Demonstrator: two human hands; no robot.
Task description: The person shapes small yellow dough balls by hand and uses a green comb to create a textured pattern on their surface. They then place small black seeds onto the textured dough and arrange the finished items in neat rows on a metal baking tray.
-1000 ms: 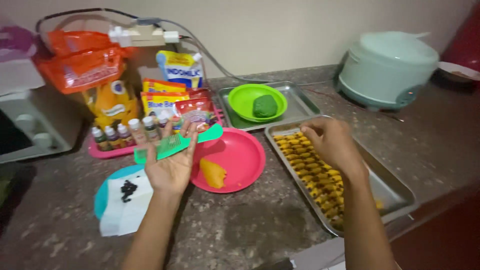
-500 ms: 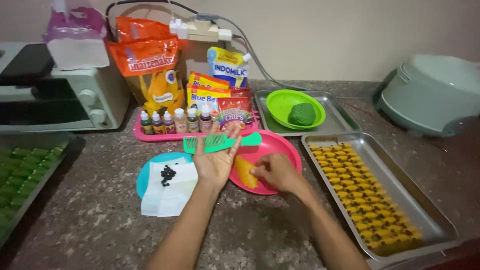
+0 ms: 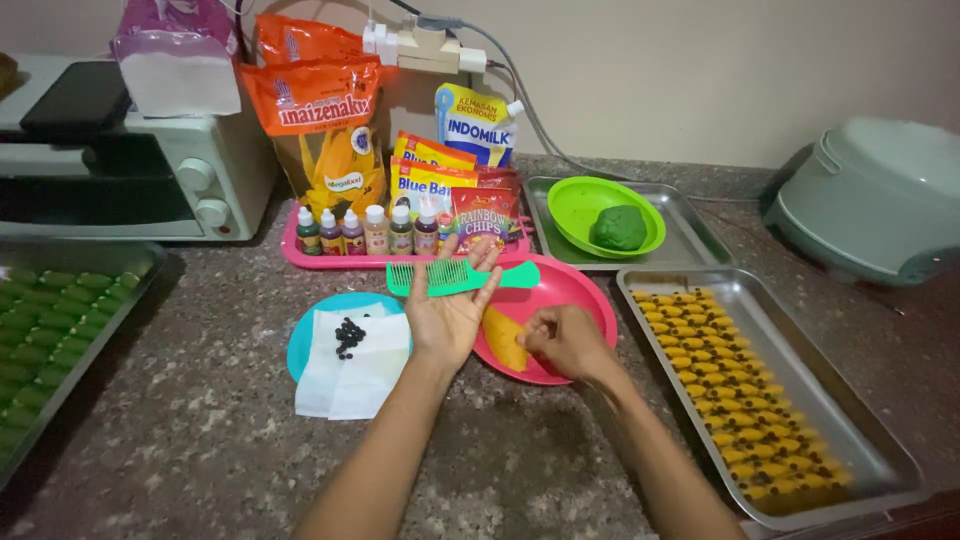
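My left hand (image 3: 448, 312) lies palm up above the left edge of a pink plate (image 3: 575, 292), with a green comb (image 3: 450, 277) resting across its fingers. My right hand (image 3: 565, 340) is curled over the pink plate, its fingertips pinching at a lump of yellow dough (image 3: 503, 338) that lies on it. To the right a metal tray (image 3: 880, 470) holds several rows of small yellow dough pieces (image 3: 730, 390) with dark dots.
A blue plate (image 3: 300, 345) with white paper and dark bits lies left. Behind are a green bowl (image 3: 590, 205) with green dough on a tray, a pink tray of colouring bottles (image 3: 370, 230), packets, an oven (image 3: 130, 170) and a rice cooker (image 3: 875, 200). A tray of green pieces (image 3: 40, 330) sits far left.
My right hand left the tray of yellow pieces, crossed to the pink plate and now pinches the yellow dough. The view shifted left, bringing the oven and green tray into sight.
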